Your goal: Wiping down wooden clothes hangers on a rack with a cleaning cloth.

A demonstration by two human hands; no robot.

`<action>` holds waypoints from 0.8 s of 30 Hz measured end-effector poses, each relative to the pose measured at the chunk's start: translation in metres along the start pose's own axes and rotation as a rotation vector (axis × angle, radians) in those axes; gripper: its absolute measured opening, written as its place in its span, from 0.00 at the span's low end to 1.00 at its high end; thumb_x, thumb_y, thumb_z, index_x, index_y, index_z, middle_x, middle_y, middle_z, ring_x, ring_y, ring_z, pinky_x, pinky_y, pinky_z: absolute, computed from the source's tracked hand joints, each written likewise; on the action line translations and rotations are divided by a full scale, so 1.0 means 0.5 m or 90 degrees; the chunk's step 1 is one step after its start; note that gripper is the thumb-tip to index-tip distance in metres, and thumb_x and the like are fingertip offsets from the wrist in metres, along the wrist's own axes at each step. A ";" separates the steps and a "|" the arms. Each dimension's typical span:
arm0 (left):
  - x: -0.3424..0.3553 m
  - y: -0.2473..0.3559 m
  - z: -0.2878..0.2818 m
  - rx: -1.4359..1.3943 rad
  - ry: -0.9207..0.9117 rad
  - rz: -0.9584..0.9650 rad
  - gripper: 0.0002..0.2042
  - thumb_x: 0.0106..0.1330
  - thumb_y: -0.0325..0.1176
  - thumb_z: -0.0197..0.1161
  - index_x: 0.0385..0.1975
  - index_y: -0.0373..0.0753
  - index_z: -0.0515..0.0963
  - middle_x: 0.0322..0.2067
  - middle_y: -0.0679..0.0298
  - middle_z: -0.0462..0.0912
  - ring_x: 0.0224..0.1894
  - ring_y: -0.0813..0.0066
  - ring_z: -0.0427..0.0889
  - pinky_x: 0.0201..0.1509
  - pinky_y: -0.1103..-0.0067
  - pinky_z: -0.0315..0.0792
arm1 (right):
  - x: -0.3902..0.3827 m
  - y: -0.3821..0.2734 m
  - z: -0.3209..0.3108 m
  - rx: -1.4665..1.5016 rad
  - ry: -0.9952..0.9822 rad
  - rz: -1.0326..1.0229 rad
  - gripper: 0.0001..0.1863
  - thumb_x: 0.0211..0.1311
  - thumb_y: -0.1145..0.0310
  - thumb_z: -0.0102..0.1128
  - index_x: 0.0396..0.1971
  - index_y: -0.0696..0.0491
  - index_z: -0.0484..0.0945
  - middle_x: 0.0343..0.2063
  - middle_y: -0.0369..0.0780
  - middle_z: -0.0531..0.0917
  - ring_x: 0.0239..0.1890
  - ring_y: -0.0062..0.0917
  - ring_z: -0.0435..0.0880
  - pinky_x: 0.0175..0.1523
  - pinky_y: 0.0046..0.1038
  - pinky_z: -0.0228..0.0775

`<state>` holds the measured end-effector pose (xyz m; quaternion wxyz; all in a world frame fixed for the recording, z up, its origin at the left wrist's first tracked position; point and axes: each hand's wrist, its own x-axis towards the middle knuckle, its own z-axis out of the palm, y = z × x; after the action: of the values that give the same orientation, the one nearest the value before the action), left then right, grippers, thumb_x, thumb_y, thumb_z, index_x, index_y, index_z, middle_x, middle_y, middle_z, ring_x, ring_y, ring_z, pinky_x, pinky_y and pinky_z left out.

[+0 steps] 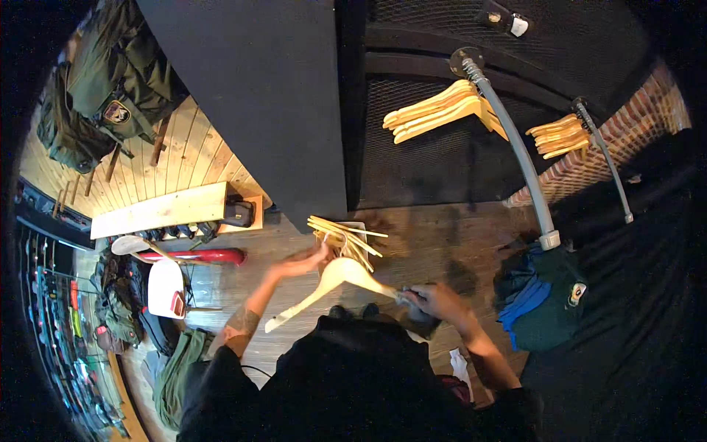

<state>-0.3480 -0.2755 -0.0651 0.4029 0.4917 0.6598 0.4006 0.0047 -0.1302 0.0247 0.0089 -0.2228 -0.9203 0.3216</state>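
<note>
A pale wooden hanger [346,271] is held out over the floor in front of me. My left hand [302,261] is closed at its top near the hook, just below a loose bundle of wooden hangers [356,230] on a pale support that is mostly hidden. My right hand [434,302] grips the hanger's right end, with a dark grey cloth [418,321] bunched at the fingers.
A black partition [265,88] stands ahead. Two grey rails [508,129] with wooden hangers [431,110] project at upper right. Folded dark and blue clothes [541,295] lie at right. A wooden shelf [158,206], green bags [121,74] and piled gear [121,295] are at left.
</note>
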 end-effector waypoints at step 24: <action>-0.004 0.222 0.116 -0.307 -0.042 -0.107 0.28 0.71 0.56 0.40 0.22 0.36 0.70 0.08 0.64 0.65 0.06 0.75 0.62 0.10 0.79 0.57 | 0.193 -0.169 -0.015 -0.269 0.426 -0.301 0.22 0.63 0.60 0.54 0.57 0.48 0.71 0.47 0.38 0.80 0.40 0.28 0.82 0.46 0.29 0.72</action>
<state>-0.2579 -0.2482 0.0173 0.5621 0.3375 0.5700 0.4952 -0.1151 -0.1442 0.0687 0.3332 -0.0950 -0.9377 0.0266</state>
